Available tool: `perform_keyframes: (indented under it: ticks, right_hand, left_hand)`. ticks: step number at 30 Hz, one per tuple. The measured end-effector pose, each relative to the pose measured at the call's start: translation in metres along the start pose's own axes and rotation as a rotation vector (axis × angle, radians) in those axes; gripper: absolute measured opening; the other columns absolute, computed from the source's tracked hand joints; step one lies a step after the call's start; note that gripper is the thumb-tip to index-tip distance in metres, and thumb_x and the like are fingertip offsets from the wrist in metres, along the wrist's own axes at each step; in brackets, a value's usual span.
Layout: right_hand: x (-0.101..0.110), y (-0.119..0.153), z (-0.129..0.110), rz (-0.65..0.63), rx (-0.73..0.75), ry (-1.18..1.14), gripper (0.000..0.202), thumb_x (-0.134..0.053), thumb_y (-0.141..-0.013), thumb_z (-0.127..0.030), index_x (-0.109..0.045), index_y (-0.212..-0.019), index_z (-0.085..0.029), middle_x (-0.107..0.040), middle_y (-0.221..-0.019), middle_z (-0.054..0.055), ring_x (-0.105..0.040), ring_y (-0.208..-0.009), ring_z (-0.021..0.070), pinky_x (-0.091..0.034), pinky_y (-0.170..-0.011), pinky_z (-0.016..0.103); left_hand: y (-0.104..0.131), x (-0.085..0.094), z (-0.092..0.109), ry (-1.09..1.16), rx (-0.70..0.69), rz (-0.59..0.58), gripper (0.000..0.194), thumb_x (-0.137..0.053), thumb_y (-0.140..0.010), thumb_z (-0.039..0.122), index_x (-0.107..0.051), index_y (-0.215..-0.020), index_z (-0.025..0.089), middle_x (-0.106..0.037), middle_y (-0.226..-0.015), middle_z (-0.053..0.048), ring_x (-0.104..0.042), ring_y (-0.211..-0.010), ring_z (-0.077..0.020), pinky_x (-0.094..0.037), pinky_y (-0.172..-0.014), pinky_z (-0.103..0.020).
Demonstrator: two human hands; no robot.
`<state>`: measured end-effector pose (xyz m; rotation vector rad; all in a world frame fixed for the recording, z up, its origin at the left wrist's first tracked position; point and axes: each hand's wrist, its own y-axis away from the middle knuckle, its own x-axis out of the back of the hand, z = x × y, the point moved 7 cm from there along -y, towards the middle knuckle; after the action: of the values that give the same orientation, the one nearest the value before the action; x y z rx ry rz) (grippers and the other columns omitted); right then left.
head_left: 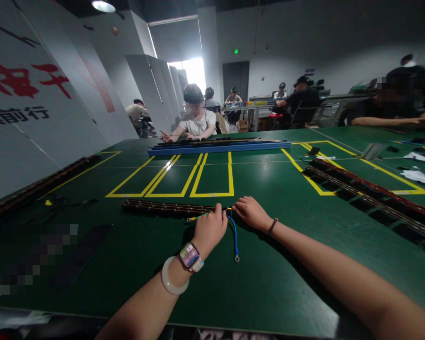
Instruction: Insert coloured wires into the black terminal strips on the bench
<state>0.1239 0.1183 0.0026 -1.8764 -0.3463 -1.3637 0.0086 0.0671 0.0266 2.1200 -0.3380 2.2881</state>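
Observation:
A long dark strip with thin metallic lines (170, 208) lies on the green table, its right end reaching my left hand (209, 230). That hand is closed in a pinch on wires at the strip's end; the fingertips partly hide them. From under it a blue wire with a ring terminal (235, 236) curves toward me. A green-yellow wire with a ring terminal (192, 219) points left. My right hand (251, 212) is closed just to the right, its fingertips at a short yellow piece of wire (229, 208) between the hands.
Yellow tape outlines (212, 194) mark the table (269, 293). A blue channel (219, 149) holding dark strips lies across the far side, where a person (198, 120) sits. More strips (371, 193) lie at right and along the left edge. A dark flat object (88, 250) lies at left.

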Motion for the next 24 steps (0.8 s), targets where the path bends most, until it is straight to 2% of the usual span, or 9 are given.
perform_keyframes:
  ticks: [11,15,19,24]
  right_hand:
    - [-0.002,-0.001,0.000,-0.016,0.000,-0.018,0.028,-0.042,-0.094,-0.028,-0.060,-0.077,-0.016,-0.057,-0.073,0.004,-0.046,-0.070,0.0148,-0.029,-0.068,0.028]
    - [-0.002,-0.001,0.000,-0.016,0.008,-0.024,0.028,-0.041,-0.093,-0.029,-0.060,-0.077,-0.017,-0.057,-0.072,0.003,-0.045,-0.070,0.0149,-0.029,-0.068,0.028]
    - [-0.002,-0.001,-0.001,-0.006,0.018,-0.030,0.028,-0.041,-0.093,-0.028,-0.059,-0.075,-0.017,-0.056,-0.072,0.004,-0.045,-0.070,0.0149,-0.028,-0.068,0.028]
    - [-0.003,0.000,0.001,-0.011,0.006,-0.022,0.026,-0.043,-0.092,-0.027,-0.058,-0.073,-0.016,-0.055,-0.071,0.004,-0.045,-0.070,0.0153,-0.029,-0.068,0.027]
  left_hand:
    - [-0.002,-0.002,-0.006,-0.010,0.025,0.014,0.034,-0.022,-0.092,0.035,-0.049,-0.101,0.015,-0.062,-0.069,-0.012,-0.063,-0.066,-0.0255,-0.043,-0.057,-0.031]
    - [-0.003,0.003,0.000,0.049,-0.091,0.112,0.030,-0.025,-0.092,0.029,-0.051,-0.095,0.014,-0.061,-0.078,-0.012,-0.060,-0.075,-0.0229,-0.044,-0.068,-0.033]
    - [0.000,0.010,0.010,0.088,-0.229,0.253,0.028,-0.032,-0.090,0.025,-0.052,-0.107,0.013,-0.060,-0.097,-0.013,-0.054,-0.094,-0.0230,-0.040,-0.083,-0.037]
    - [0.007,0.009,0.023,0.164,-0.382,0.278,0.035,-0.036,-0.089,0.023,-0.049,-0.121,0.015,-0.058,-0.111,-0.011,-0.048,-0.106,-0.0220,-0.036,-0.092,-0.039]
